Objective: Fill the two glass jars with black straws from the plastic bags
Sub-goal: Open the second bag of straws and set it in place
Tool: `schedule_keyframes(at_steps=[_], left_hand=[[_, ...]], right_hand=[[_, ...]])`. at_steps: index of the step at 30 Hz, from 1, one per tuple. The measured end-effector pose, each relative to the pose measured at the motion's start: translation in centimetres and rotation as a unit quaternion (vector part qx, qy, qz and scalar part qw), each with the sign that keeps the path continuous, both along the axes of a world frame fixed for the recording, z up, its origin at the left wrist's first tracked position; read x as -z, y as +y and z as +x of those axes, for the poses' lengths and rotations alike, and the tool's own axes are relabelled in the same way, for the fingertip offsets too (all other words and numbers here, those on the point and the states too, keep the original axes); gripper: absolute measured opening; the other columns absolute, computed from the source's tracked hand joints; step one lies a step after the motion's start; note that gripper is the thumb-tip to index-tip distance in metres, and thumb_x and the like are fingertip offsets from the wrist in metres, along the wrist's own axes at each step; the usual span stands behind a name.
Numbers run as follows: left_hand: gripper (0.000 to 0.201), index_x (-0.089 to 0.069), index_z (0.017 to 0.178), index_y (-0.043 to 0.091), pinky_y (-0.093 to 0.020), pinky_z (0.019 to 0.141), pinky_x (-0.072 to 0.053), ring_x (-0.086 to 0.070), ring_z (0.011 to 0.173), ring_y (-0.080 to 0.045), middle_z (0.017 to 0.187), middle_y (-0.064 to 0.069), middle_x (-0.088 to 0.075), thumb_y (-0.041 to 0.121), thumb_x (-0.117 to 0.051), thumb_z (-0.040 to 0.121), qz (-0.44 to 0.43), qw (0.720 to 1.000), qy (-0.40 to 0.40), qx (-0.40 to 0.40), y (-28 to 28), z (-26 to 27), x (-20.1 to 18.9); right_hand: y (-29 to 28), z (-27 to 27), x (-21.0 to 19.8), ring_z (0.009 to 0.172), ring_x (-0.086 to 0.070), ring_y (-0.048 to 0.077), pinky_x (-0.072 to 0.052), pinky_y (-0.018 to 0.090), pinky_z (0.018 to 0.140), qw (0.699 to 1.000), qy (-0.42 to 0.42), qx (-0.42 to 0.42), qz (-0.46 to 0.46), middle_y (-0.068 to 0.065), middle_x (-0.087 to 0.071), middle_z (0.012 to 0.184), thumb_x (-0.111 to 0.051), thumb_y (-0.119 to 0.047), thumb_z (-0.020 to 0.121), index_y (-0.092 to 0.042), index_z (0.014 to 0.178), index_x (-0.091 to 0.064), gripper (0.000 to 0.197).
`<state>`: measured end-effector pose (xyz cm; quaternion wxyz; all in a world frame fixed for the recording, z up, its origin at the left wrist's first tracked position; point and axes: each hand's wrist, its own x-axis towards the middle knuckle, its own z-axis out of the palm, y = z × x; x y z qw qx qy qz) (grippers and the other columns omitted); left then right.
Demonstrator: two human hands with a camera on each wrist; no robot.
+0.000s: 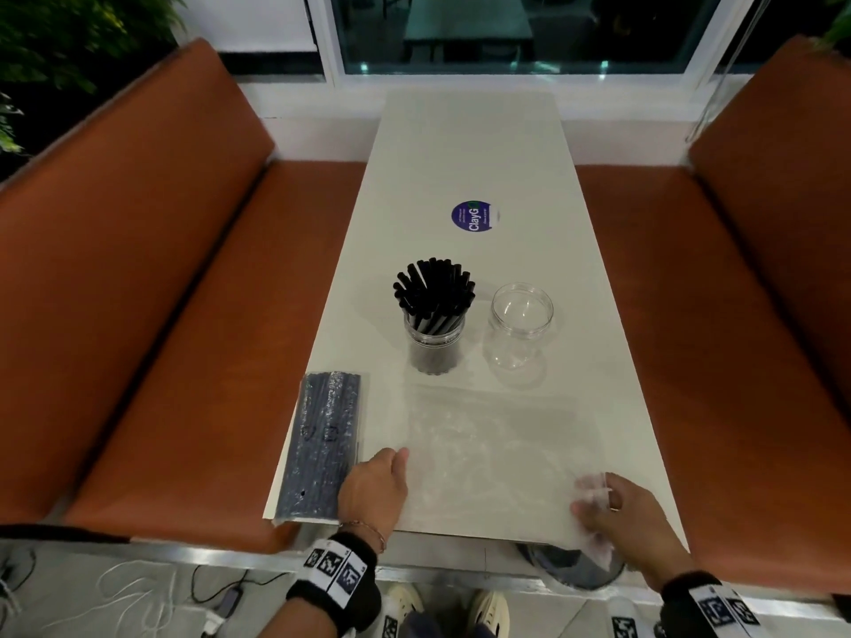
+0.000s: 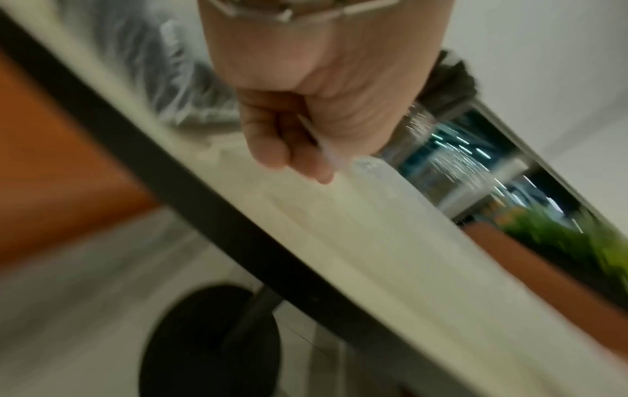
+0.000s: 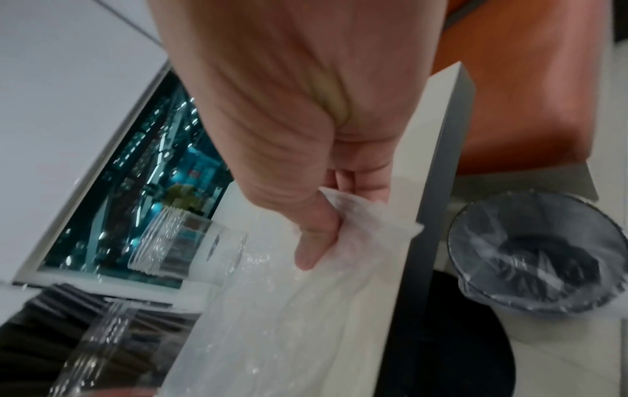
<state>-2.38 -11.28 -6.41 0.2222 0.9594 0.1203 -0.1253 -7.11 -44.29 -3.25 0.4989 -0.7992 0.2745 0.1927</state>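
On the white table (image 1: 465, 145) a glass jar packed with black straws (image 1: 433, 324) stands left of an empty glass jar (image 1: 520, 324). A sealed bag of black straws (image 1: 322, 444) lies at the near left corner. An empty clear plastic bag (image 1: 492, 453) lies flat near the front edge. My left hand (image 1: 396, 458) pinches its left edge, seen in the left wrist view with the left hand (image 2: 306, 158) curled on thin plastic (image 2: 357, 204). My right hand (image 1: 594, 499) grips its crumpled right end; the right wrist view shows the right hand (image 3: 326, 236) bunching the bag (image 3: 367, 241).
A lined waste bin (image 1: 575, 568) stands on the floor under the table's near right corner, also the bin (image 3: 543, 255) in the right wrist view. Orange bench seats (image 1: 207, 315) flank the table. A round purple sticker (image 1: 472, 216) lies mid-table. Cables lie on the floor at left.
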Motion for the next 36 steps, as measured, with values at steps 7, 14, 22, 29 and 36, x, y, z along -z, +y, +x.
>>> schedule_keyframes(at_steps=[7,14,22,29,36], left_hand=[[0.047,-0.068,0.107,0.022,-0.025,0.059,-0.043,-0.073,0.076,-0.017,0.085,0.002,-0.075,0.050,-0.031,0.108,0.103,0.993,-0.056,-0.003,0.9,0.0,-3.9],[0.137,-0.024,0.155,0.019,-0.053,0.115,-0.040,-0.045,0.139,-0.034,0.151,-0.011,-0.045,0.089,-0.075,0.049,0.026,0.986,0.015,-0.164,8.8,1.8,-2.4],[0.089,-0.053,0.128,0.013,-0.027,0.065,-0.054,-0.065,0.081,-0.019,0.100,0.000,-0.066,0.042,-0.098,0.057,-0.168,0.951,0.042,-0.255,10.4,3.1,-1.8],[0.076,-0.058,0.109,0.031,-0.033,0.080,-0.058,-0.071,0.095,-0.011,0.103,0.015,-0.072,0.031,-0.105,0.049,-0.307,0.933,-0.124,-0.142,9.2,1.3,-7.4],[0.083,-0.057,0.113,0.031,-0.019,0.062,-0.061,-0.069,0.094,0.006,0.105,0.012,-0.074,0.029,-0.107,0.046,-0.372,0.921,-0.104,0.058,2.7,2.8,-11.9]], right_hand=[[1.2,0.9,0.6,0.064,-0.076,0.023,-0.058,0.032,0.058,0.996,0.021,-0.006,-0.092,0.001,-0.077,0.091,-0.084,-0.028,0.086,-0.018,0.109,-0.068,0.030],[2.9,2.0,0.3,0.128,-0.053,0.035,-0.045,0.046,0.106,0.956,-0.032,-0.058,-0.287,0.015,-0.057,0.137,-0.091,-0.047,0.072,-0.015,0.144,-0.046,0.090],[8.8,4.1,-2.6,0.123,-0.054,0.020,-0.046,0.030,0.100,0.940,-0.160,-0.159,-0.254,-0.003,-0.058,0.134,-0.086,-0.054,0.075,-0.029,0.130,-0.062,0.065],[14.2,5.9,-9.5,0.117,-0.061,-0.007,-0.052,0.022,0.099,0.960,-0.170,-0.225,-0.003,-0.026,-0.067,0.123,-0.070,-0.075,0.072,-0.044,0.122,-0.063,0.059],[14.0,7.1,-17.1,0.099,-0.070,0.002,-0.053,0.024,0.091,0.938,-0.247,-0.203,0.136,-0.017,-0.076,0.104,-0.060,-0.083,0.077,-0.019,0.110,-0.071,0.072]])
